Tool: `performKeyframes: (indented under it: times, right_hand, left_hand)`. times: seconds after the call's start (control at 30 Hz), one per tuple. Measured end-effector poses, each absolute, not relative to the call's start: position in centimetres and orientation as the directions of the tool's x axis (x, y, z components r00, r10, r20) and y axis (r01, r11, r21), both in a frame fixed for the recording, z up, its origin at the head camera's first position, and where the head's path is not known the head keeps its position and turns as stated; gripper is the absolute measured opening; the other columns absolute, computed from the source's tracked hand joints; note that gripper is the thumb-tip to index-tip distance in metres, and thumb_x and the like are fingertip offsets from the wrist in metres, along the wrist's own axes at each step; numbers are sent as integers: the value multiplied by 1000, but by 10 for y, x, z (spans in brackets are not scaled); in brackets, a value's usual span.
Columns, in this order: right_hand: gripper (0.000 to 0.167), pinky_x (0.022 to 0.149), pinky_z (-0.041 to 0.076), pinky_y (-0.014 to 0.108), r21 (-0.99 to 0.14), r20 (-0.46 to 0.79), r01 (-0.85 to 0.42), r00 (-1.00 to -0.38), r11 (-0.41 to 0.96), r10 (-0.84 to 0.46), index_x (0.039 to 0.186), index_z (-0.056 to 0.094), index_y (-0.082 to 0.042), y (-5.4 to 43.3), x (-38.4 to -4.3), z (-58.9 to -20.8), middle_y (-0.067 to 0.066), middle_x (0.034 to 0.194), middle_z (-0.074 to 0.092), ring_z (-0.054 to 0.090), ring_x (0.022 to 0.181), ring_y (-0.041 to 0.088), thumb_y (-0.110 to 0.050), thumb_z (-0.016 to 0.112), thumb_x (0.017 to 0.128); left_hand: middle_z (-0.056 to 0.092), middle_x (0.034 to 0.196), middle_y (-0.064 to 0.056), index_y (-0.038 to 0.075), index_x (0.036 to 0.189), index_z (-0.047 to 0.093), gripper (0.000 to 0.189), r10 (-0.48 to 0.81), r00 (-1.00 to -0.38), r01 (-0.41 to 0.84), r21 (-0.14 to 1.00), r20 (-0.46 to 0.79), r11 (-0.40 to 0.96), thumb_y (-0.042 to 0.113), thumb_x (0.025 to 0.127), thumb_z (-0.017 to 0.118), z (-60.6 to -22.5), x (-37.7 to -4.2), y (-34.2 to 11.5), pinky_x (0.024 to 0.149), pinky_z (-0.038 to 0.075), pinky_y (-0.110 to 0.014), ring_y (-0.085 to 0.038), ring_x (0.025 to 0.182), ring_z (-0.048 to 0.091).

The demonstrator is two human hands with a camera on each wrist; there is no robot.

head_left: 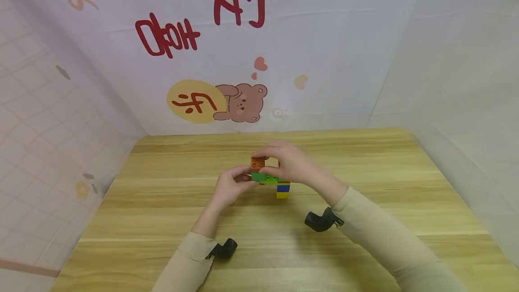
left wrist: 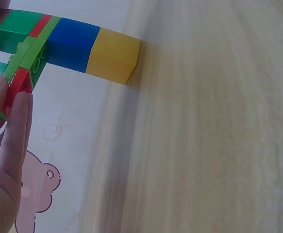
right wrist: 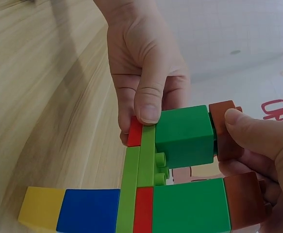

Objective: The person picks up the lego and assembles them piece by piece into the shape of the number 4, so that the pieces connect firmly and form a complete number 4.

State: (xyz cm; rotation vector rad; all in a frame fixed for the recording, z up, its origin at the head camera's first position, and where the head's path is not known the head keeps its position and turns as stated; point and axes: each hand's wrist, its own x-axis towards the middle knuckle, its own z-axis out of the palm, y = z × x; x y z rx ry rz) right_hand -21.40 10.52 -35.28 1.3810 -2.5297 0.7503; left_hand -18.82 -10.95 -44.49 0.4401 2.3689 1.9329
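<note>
Both hands are at a toy brick structure made of stacked bricks. A yellow brick (left wrist: 113, 56) and a blue brick (left wrist: 73, 43) form its leg on the table. Across it run light green plates (right wrist: 147, 165) and red plates (right wrist: 135, 131), bearing two green bricks (right wrist: 185, 131). My left hand (head_left: 231, 188) pinches the structure's overhanging end, thumb above, fingers beneath. My right hand (head_left: 289, 161) holds a brown brick (right wrist: 219, 126) between thumb and fingers. It sits slightly tilted on one green brick, with a thin gap showing. Another brown brick (right wrist: 245, 199) tops the other green brick.
The wooden table (head_left: 259, 260) reaches back to a white printed cloth (head_left: 332, 48) with a bear and red characters. Cloth also hangs at both sides. A black bent piece (head_left: 320, 221) is at the right cuff, a similar one (head_left: 225, 249) at the left.
</note>
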Motion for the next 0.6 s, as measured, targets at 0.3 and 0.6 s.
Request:
performKeyframes:
  times: [0.3,0.6]
  right_hand:
    - [37,83,52,32,-346,387,-827,-556,443,-736,120,71,-11,108,-212,-353,0,109,70,63,99,15,-22,80,85]
    - [38,82,52,32,-340,387,-824,-561,453,-731,120,71,-10,108,-212,-354,1,109,70,63,99,16,-22,80,86]
  left_hand:
    - [71,109,-11,3,117,72,37,238,-960,191,967,149,169,-1,81,79,-444,-187,-105,74,57,-31,-23,90,69]
    - [71,111,-11,5,118,73,38,220,-964,190,966,150,175,-1,81,80,-446,-187,-105,75,57,-31,-25,91,69]
